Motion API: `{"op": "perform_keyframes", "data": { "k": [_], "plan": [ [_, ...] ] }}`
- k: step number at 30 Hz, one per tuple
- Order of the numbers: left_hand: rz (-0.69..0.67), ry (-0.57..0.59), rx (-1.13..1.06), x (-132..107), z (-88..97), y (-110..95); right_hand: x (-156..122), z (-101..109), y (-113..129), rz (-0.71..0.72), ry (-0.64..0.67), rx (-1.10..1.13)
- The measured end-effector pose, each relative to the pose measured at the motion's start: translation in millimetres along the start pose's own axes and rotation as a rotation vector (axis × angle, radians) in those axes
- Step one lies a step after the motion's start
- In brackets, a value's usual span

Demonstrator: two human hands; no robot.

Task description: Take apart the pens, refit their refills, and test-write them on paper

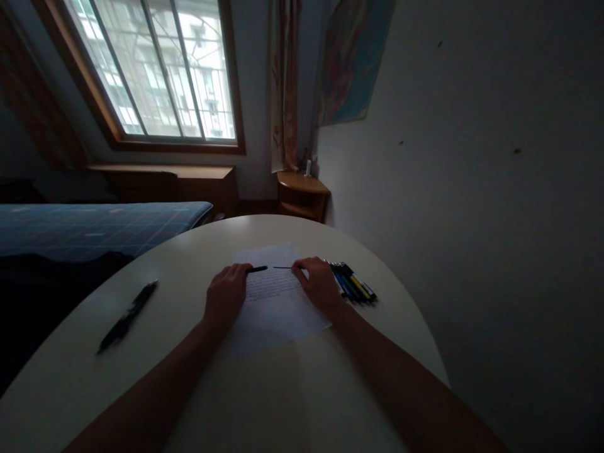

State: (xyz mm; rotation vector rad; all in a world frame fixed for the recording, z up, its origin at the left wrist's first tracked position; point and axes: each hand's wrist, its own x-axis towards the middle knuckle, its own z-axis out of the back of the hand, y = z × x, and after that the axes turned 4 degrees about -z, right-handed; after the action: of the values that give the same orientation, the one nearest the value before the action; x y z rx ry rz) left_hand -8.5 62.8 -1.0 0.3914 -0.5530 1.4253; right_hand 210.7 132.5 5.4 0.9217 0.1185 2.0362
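Over the written sheet of paper (268, 289), my left hand (227, 292) is closed around a black pen barrel (257, 269), one end of which sticks out to the right. Facing it, my right hand (319, 282) pinches a thin dark pen refill (282, 267) that points left. A small gap separates the barrel's end from the refill's tip. Just beyond my right hand lies a row of several pens (356, 284), mostly dark with some blue and yellow. Off to the left of my left hand rests a dark pen (127, 318), slightly blurred.
Everything lies on a round white table (283, 390). A wall (495, 251) runs close along its right side. To the left is a bed with a plaid cover (104, 229). A corner shelf (302, 183) and a window (165, 75) are at the back.
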Motion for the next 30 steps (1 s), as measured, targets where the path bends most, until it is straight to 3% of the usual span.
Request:
{"op": "perform_keyframes", "data": {
  "k": [30],
  "plan": [
    [-0.181, 0.014, -0.044, 0.1, -2.5, -2.5, -4.1, -4.3, 5.5, 0.149, 0.062, 0.109]
  ]
}}
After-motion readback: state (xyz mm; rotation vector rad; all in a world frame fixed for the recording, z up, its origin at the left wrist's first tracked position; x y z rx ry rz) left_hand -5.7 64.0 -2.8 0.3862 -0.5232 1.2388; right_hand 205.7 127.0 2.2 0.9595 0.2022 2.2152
